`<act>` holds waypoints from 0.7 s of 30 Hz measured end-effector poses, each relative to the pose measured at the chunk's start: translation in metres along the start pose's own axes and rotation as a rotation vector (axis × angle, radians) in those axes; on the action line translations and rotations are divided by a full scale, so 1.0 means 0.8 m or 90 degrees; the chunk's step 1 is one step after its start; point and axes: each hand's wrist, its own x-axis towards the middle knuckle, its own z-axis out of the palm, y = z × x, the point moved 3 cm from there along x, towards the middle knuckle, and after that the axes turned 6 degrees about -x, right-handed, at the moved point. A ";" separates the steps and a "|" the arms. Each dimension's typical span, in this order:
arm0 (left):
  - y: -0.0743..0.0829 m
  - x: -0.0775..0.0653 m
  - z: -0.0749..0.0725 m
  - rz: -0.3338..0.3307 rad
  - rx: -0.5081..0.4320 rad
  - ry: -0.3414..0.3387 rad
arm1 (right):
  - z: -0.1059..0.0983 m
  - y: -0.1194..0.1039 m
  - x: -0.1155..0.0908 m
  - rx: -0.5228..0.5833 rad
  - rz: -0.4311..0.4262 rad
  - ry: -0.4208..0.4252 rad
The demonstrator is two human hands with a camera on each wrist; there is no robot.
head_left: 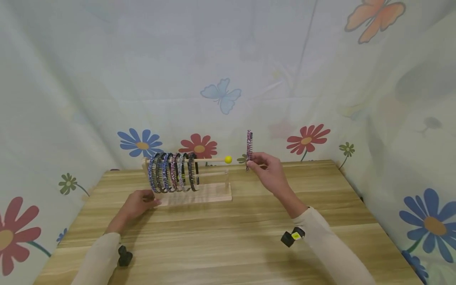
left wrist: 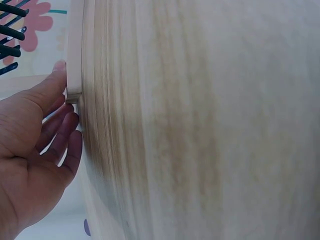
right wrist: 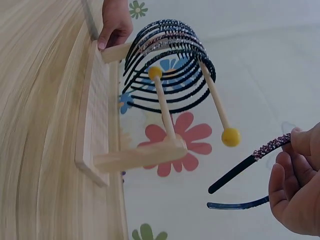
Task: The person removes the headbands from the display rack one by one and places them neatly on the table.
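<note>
In the head view my right hand point(head_left: 268, 172) holds up a pink glittery headband point(head_left: 249, 144) with comb teeth, to the right of a wooden headband stand point(head_left: 213, 194). The right wrist view shows the thumb and fingers pinching this headband point(right wrist: 270, 146), its two dark ends pointing toward the stand. Several glittery headbands point(head_left: 165, 172) in blue, pink, silver and black hang in a row on the stand's upper rod. At the stand's left end, my left hand point(head_left: 139, 204) grips the base, thumb along one face of the board point(left wrist: 74, 50) and fingers around its corner.
A yellow ball point(head_left: 228, 159) caps the upper rod's right end, and another yellow ball point(right wrist: 155, 73) tips a second rod. The stand rests on a wood-grain table point(head_left: 228, 237). Behind it hangs a pale curtain point(head_left: 171, 79) printed with flowers and butterflies.
</note>
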 end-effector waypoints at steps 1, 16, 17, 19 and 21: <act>0.000 0.000 0.000 -0.002 0.000 -0.001 | -0.003 0.003 0.000 -0.003 0.000 0.001; 0.001 0.000 0.002 -0.010 -0.004 -0.008 | -0.057 0.046 -0.011 -0.081 0.042 0.013; 0.001 0.000 0.002 -0.010 -0.005 -0.008 | -0.060 0.049 -0.012 -0.084 0.047 0.015; 0.002 0.000 0.001 -0.016 -0.006 -0.006 | -0.065 0.054 -0.013 -0.091 0.057 0.016; 0.001 0.000 0.001 -0.015 -0.004 -0.007 | -0.072 0.059 -0.015 -0.097 0.070 0.014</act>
